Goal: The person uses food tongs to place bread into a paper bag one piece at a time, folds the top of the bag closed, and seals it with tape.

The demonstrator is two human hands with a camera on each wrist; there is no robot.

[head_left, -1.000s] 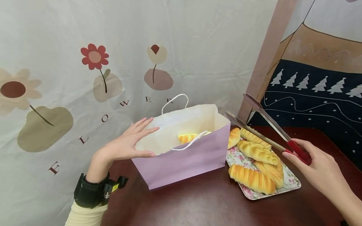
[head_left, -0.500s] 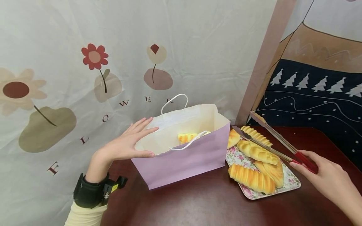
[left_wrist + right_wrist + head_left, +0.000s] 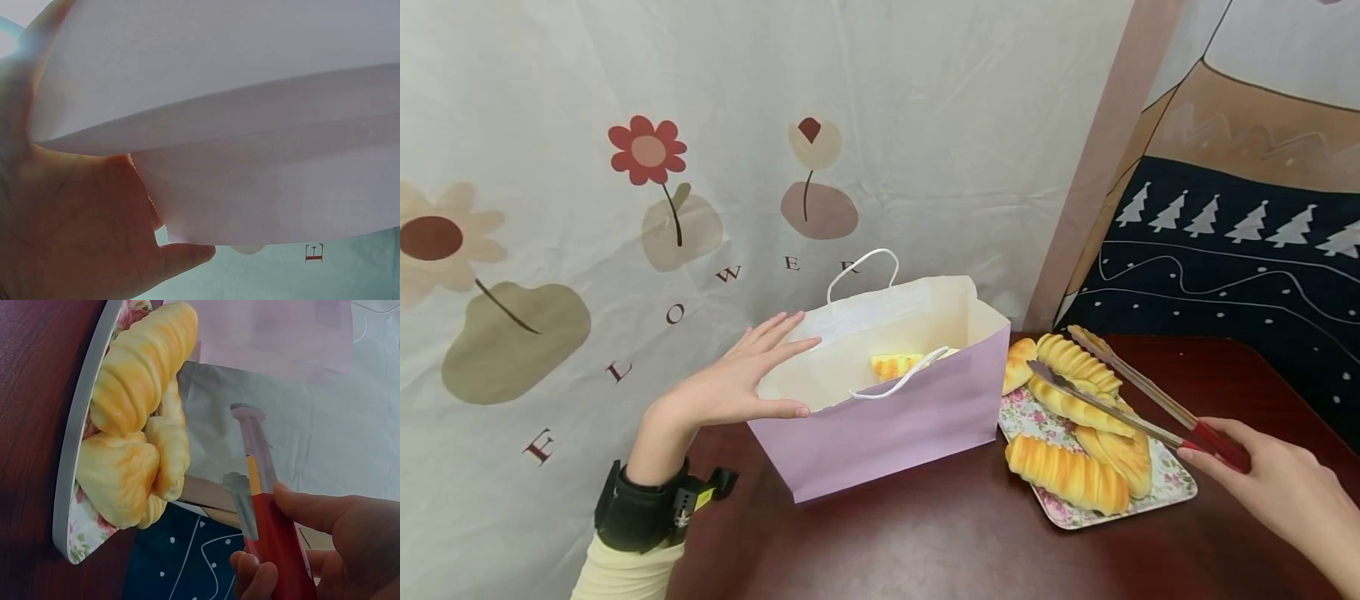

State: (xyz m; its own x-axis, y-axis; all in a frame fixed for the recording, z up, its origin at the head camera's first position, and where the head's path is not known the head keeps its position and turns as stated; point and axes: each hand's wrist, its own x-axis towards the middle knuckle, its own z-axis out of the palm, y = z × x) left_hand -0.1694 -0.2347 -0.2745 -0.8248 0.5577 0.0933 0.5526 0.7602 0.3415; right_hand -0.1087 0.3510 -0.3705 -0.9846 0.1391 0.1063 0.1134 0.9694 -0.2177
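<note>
My left hand (image 3: 730, 387), fingers spread and straight, rests at the left end of the open lilac paper bag (image 3: 880, 454). In the left wrist view its palm (image 3: 75, 219) lies against the bag's end. A piece of bread (image 3: 895, 365) shows inside the bag, partly hidden by the front wall. My right hand (image 3: 1288, 483) grips the red handles of metal tongs (image 3: 1221, 446). The tongs are spread, and their tips overlap the breads at the back of a floral tray (image 3: 1176, 483). Nearest the tray's front lies a ridged bread (image 3: 1067, 475); another ridged bread (image 3: 1078, 360) lies at the back, beside the tong tips.
The tray stands right of the bag on a dark red-brown table (image 3: 910, 542). Several breads are heaped on it, one overlapped by the bag's right edge. White rope handles (image 3: 898, 387) rise from the bag's rim. A flower-printed cloth (image 3: 955, 150) hangs behind.
My right hand has shifted right and slightly down, lowering the tong tips from above the tray to the breads at its back. The left hand and the bag have stayed in place.
</note>
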